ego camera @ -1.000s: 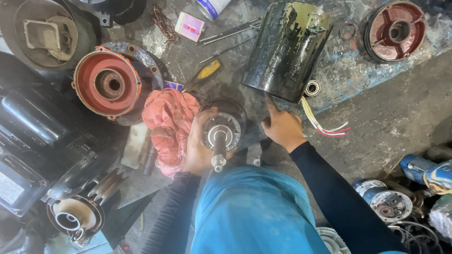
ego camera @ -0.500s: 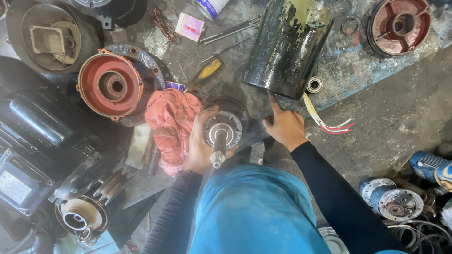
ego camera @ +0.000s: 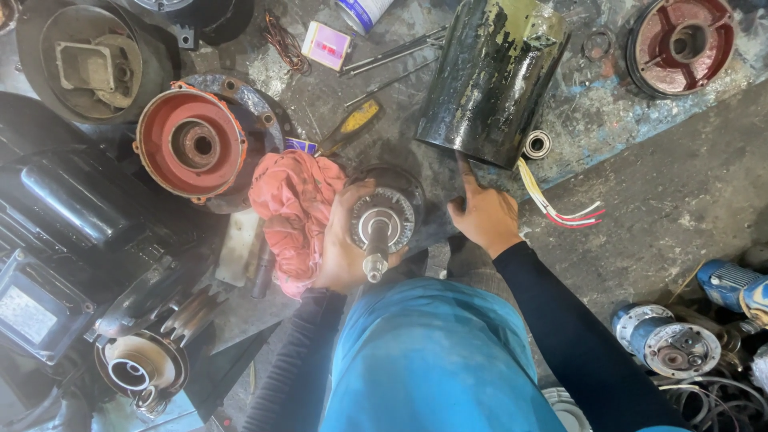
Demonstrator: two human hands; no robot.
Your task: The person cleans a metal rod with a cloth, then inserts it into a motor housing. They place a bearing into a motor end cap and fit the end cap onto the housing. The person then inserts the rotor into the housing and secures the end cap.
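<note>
Motor rotor (ego camera: 382, 224): upright at centre floor, left hand (ego camera: 340, 248) clamped round it beside pink rag (ego camera: 294, 210). Right hand (ego camera: 484, 214) open, fingertip touching black housing (ego camera: 490, 80). Risk: greasy grip slips, rotor topples.

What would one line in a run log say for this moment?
left hand: grips motor rotor | right hand: fingers on floor beside black cylinder housing | pink rag: left of rotor

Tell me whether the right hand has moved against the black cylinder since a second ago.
No. The right hand keeps its finger at the black cylinder's lower edge.
</note>
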